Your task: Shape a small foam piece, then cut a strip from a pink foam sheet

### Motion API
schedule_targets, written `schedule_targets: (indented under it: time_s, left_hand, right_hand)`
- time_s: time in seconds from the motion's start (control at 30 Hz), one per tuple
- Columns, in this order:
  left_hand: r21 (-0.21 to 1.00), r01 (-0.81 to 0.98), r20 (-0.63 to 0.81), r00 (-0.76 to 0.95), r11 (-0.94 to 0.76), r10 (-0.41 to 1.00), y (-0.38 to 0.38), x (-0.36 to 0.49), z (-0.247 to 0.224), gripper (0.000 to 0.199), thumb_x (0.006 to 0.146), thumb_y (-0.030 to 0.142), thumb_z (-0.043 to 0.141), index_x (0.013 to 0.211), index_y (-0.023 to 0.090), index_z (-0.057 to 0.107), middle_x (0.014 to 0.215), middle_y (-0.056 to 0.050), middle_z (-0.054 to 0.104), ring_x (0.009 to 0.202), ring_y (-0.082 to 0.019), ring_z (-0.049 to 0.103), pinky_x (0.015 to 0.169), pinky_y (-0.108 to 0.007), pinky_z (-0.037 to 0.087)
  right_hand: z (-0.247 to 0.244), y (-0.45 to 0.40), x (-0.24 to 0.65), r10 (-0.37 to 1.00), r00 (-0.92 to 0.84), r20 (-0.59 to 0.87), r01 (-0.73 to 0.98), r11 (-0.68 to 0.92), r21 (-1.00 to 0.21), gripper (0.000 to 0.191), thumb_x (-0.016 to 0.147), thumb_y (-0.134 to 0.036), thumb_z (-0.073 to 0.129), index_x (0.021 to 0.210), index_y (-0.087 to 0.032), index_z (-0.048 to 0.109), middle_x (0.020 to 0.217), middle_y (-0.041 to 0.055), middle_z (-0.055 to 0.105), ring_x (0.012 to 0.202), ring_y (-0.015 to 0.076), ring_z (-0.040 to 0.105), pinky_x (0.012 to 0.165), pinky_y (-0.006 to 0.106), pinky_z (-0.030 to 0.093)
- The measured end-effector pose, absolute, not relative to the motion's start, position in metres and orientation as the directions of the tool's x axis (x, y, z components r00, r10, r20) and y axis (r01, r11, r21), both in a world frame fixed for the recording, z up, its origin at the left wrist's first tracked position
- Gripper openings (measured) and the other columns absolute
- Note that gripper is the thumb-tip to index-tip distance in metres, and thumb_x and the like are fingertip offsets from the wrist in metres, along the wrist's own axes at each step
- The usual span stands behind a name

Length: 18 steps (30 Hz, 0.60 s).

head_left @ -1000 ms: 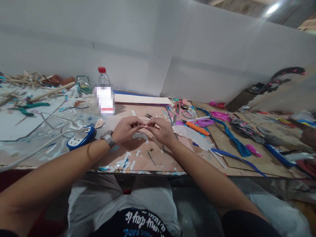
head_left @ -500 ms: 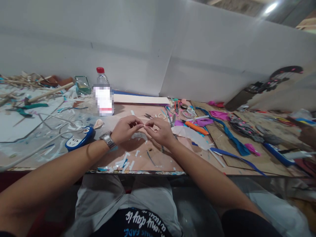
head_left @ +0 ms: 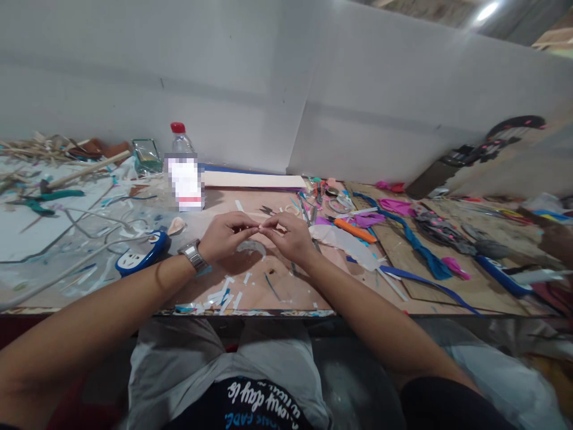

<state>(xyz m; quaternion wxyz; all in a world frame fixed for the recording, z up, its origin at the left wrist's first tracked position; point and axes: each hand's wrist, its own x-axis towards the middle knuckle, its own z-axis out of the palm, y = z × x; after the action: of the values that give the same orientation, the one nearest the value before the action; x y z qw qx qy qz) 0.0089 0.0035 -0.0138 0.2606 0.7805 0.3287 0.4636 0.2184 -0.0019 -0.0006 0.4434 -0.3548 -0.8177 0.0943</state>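
Observation:
My left hand (head_left: 226,235), with a metal watch (head_left: 194,255) on the wrist, is closed in a pinch over the middle of the table. My right hand (head_left: 289,237) pinches too, its fingertips meeting those of the left. What sits between the fingertips is too small to make out. White and blue paper scraps (head_left: 226,295) lie on the table below the hands. To the right of my right hand is a pale curved sheet (head_left: 342,242), with an orange cutter (head_left: 355,231) just beyond it.
A red-capped bottle (head_left: 183,170) and a blue power strip (head_left: 142,254) stand left, near green-handled pliers (head_left: 40,206). On the right lie a blue ribbon (head_left: 414,242), a second power strip (head_left: 504,278) and a dark flask (head_left: 436,173). Another person's hand (head_left: 553,236) shows at the right edge.
The fingers of my right hand have drawn slightly closer together at the tips. The view has shifted a little; the things on the table lie as before.

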Motion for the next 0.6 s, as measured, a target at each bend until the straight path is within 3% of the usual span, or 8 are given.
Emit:
schedule_targets:
  time_s: [0.6]
  left_hand:
    - [0.782,0.209,0.448,0.466,-0.587,0.763,0.0009,0.0076,-0.007,0.029,0.094,0.044,0.061,0.097,0.019,0.075,0.093,-0.007,0.076,0.086,-0.017,0.068,0.08,-0.029,0.052]
  right_hand:
    - [-0.0003,-0.001,0.2193,0.702,-0.356,0.617,0.446,0.708,-0.548,0.029,0.082,-0.048,0.077,0.083,-0.02,0.068,0.082,0.0039,0.07,0.08,0.0192,0.063,0.073,0.032,0.047]
